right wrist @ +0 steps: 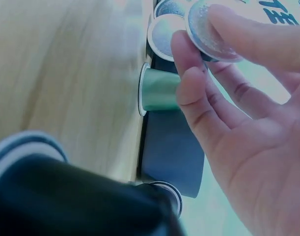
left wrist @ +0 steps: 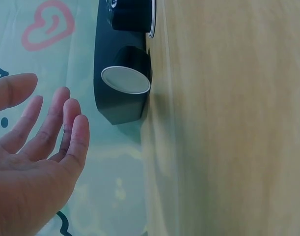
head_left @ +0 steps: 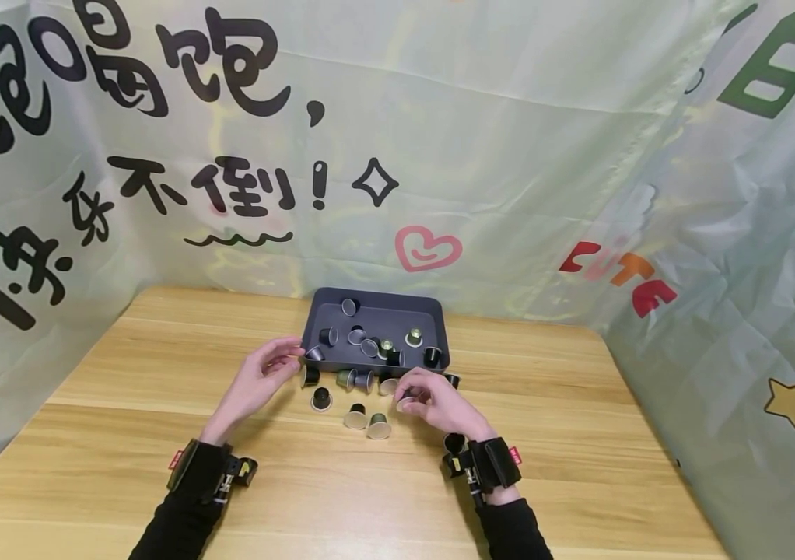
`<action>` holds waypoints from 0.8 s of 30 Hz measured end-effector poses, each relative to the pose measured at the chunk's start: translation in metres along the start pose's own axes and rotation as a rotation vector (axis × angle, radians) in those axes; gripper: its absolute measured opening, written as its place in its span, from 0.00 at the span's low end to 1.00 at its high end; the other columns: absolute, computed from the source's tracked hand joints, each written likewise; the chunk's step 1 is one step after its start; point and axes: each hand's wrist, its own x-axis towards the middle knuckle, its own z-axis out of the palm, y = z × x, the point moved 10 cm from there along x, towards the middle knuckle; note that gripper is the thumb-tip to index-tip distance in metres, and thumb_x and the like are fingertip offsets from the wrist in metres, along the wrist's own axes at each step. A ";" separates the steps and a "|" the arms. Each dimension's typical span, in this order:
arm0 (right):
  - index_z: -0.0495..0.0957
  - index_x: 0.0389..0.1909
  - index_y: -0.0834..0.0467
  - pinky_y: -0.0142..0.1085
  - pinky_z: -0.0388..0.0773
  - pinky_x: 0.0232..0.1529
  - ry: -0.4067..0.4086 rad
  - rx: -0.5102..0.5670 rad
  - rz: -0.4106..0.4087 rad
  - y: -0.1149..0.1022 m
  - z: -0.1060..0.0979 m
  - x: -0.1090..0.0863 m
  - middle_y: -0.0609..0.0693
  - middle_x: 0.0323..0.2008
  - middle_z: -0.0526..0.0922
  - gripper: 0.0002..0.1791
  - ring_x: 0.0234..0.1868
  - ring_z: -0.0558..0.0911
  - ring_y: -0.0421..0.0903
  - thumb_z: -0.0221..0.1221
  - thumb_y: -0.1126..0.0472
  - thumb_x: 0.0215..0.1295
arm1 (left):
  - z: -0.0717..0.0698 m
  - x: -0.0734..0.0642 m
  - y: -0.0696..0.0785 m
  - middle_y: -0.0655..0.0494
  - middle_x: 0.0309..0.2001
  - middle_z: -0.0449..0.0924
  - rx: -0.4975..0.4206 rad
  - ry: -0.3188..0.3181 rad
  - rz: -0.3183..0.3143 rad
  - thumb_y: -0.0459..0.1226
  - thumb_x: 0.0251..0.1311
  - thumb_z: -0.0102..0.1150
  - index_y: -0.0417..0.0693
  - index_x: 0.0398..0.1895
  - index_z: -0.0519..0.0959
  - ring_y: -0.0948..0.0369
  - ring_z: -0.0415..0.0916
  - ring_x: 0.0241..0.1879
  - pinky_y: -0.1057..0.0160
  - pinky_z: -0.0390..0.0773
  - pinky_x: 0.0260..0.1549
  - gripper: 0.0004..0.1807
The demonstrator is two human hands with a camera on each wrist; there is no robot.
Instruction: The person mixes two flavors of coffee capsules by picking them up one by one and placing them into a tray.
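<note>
My right hand (head_left: 439, 403) pinches a coffee capsule (right wrist: 204, 32) between thumb and fingers, its silvery foil lid showing in the right wrist view. It hovers over the table just before the tray's front right part. My left hand (head_left: 260, 381), fingers loosely bent and holding nothing, is at the front left corner of the dark grey tray (head_left: 397, 307). Several capsules lie or stand inside the tray, including a gold-green one (head_left: 414, 337). Along its front side, more capsules lie on the wood, among them a green one (right wrist: 159, 89) and a black one (left wrist: 132, 59).
Nearer to me on the wooden table (head_left: 341, 498) stand a black capsule (head_left: 321, 399) and two with pale rims, one black (head_left: 355, 418), one green (head_left: 379, 426). Another dark capsule (head_left: 453, 443) is beside my right wrist. A printed cloth (head_left: 509, 155) hangs behind the tray.
</note>
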 end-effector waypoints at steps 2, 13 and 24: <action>0.83 0.41 0.58 0.26 0.76 0.40 0.016 -0.005 -0.003 -0.001 -0.003 0.001 0.51 0.47 0.82 0.07 0.40 0.77 0.39 0.65 0.69 0.62 | 0.000 0.000 0.000 0.35 0.58 0.80 -0.001 -0.001 0.002 0.31 0.68 0.57 0.34 0.66 0.70 0.47 0.80 0.54 0.79 0.74 0.52 0.24; 0.84 0.40 0.60 0.28 0.79 0.43 0.117 0.011 -0.006 -0.001 -0.021 0.006 0.54 0.47 0.81 0.07 0.44 0.78 0.45 0.64 0.71 0.62 | 0.000 0.001 0.001 0.35 0.58 0.80 0.007 -0.002 0.004 0.31 0.69 0.57 0.33 0.66 0.70 0.45 0.78 0.56 0.79 0.74 0.53 0.24; 0.83 0.41 0.65 0.27 0.79 0.40 0.215 0.036 0.013 -0.002 -0.044 0.017 0.60 0.49 0.80 0.06 0.41 0.80 0.46 0.63 0.72 0.64 | 0.000 0.000 0.000 0.35 0.58 0.80 0.000 -0.003 -0.007 0.30 0.68 0.58 0.34 0.66 0.70 0.46 0.79 0.56 0.79 0.74 0.53 0.24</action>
